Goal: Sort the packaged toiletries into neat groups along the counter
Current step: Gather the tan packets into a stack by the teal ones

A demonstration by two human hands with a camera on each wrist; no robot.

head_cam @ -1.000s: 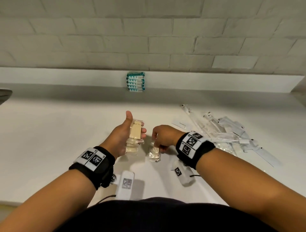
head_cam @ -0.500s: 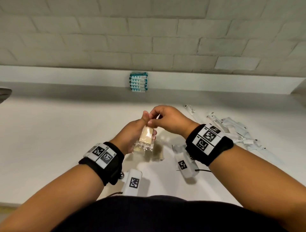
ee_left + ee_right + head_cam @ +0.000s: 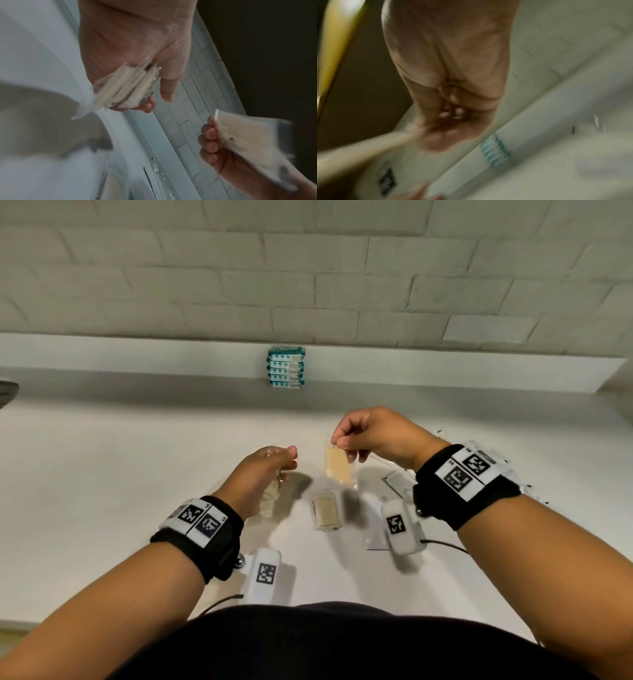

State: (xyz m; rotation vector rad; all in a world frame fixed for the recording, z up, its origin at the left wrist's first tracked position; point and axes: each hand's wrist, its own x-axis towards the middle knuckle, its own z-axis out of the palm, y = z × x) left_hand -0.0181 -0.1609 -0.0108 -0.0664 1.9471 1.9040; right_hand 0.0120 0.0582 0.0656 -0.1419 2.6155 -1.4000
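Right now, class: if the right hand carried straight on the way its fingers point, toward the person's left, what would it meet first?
Probably the left hand, which grips a bundle of beige packets. The right hand pinches one beige packet, and a bare gap of counter lies between them. Relative height is unclear.

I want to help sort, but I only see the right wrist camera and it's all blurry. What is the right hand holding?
Observer: In the head view, the right hand pinches one beige packet in clear wrap by its top edge, so it hangs above the counter.
Operator: What about the other hand?
Observer: The left hand grips a bundle of beige packets of the same kind. The left wrist view shows several held together.
Operator: Are any more lying down?
Observer: Yes, one loose packet lies flat on the counter between the two hands.
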